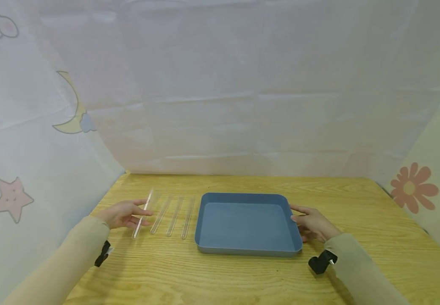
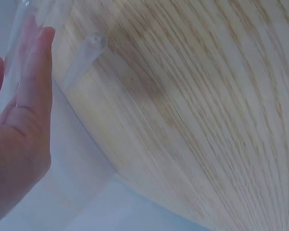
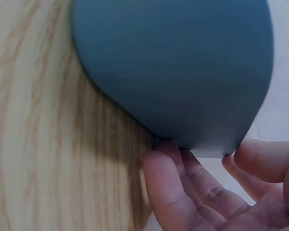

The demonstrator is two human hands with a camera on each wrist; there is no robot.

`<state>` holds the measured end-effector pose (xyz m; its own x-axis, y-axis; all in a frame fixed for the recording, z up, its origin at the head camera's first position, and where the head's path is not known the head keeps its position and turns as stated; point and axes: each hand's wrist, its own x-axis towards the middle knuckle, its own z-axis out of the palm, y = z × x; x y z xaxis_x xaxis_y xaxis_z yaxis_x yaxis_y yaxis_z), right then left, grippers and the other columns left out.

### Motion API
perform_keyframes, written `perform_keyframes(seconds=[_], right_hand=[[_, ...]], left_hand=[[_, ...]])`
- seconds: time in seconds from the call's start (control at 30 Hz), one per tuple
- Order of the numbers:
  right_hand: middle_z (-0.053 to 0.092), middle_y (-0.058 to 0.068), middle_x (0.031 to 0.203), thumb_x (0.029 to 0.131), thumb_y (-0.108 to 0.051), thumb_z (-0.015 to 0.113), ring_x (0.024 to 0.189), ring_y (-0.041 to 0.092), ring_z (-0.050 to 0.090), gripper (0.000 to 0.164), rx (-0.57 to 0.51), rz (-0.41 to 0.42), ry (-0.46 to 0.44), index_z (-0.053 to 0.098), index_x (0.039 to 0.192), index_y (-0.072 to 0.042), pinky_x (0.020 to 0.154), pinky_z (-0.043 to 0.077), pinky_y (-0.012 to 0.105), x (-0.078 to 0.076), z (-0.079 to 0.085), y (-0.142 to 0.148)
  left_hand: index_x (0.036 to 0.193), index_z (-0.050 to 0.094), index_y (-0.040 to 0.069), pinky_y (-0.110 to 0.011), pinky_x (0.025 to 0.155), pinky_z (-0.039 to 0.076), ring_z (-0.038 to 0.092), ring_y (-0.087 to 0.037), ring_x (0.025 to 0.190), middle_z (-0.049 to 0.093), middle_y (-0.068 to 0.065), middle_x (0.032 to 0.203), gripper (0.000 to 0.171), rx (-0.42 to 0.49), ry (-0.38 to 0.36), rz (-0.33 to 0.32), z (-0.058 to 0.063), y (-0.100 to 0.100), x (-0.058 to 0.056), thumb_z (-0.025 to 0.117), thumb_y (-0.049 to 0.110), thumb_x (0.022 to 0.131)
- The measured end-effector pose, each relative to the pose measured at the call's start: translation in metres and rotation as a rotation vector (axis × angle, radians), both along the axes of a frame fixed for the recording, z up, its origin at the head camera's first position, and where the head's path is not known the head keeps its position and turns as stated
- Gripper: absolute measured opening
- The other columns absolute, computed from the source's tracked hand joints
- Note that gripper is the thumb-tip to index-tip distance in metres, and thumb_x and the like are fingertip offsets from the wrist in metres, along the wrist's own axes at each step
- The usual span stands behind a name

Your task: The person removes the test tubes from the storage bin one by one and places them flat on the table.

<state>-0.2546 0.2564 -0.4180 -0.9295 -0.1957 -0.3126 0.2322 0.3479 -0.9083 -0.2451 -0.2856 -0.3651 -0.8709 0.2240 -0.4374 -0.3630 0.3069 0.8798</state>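
At the left, my left hand [image 1: 126,214] pinches a clear test tube [image 1: 138,228] between thumb and fingers. The tube slants away from me, its rounded end towards me. Several more clear test tubes [image 1: 173,218] lie side by side just right of it. In the left wrist view, the rounded end of a tube [image 2: 89,55] shows beside the fingers [image 2: 36,72]. My right hand [image 1: 313,224] grips the right side of a blue-grey rectangular tray [image 1: 248,250], thumb at the rim and other fingers low against the outer wall, near the tabletop in the right wrist view.
The tray and the tubes lie on a wood-grain table [image 1: 166,275]. Pale printed cloth [image 1: 220,106] hangs behind the table and on both sides. A black wrist mount [image 1: 322,262] hangs from the right sleeve, with another [image 1: 103,254] on the left sleeve.
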Motion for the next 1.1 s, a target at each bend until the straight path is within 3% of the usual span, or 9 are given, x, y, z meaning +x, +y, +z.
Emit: perform_keyframes(seconds=[0.5,0.63,0.77,1.1], right_hand=[[0.069,0.01,0.097,0.102,-0.01,0.05,0.072,0.022,0.064,0.059,-0.013,-0.015,-0.016,0.023,0.154,-0.005,0.058,0.052,0.037,0.0,0.001,-0.001],[0.068,0.01,0.097,0.102,-0.011,0.051,0.071,0.022,0.063,0.06,-0.01,-0.014,-0.013,0.023,0.154,-0.005,0.057,0.052,0.036,0.0,0.002,-0.001],[0.069,0.012,0.101,0.102,-0.011,0.051,0.073,0.023,0.065,0.06,-0.015,-0.01,-0.012,0.023,0.154,-0.005,0.057,0.052,0.037,0.0,0.001,-0.001],[0.07,0.011,0.1,0.101,-0.011,0.051,0.074,0.022,0.065,0.06,-0.003,-0.013,-0.006,0.024,0.154,-0.005,0.058,0.053,0.037,0.001,0.002,-0.002]], left_hand=[[0.152,0.006,-0.006,-0.023,0.062,0.056,0.07,-0.021,0.083,0.056,-0.021,0.132,0.07,-0.098,0.038,0.061,0.0,-0.011,-0.002,0.05,0.002,0.099],[0.152,0.011,-0.006,-0.024,0.063,0.055,0.069,-0.018,0.082,0.059,-0.021,0.129,0.069,-0.152,0.042,0.095,-0.001,-0.013,-0.004,0.053,0.003,0.098],[0.152,0.013,-0.005,-0.027,0.067,0.054,0.068,-0.017,0.082,0.053,-0.026,0.133,0.071,-0.218,0.05,0.104,-0.005,-0.015,-0.009,0.056,0.005,0.097],[0.15,0.02,-0.007,-0.022,0.059,0.053,0.063,-0.012,0.065,0.051,-0.032,0.132,0.065,-0.262,0.089,0.167,-0.011,-0.02,-0.016,0.054,0.002,0.096]])
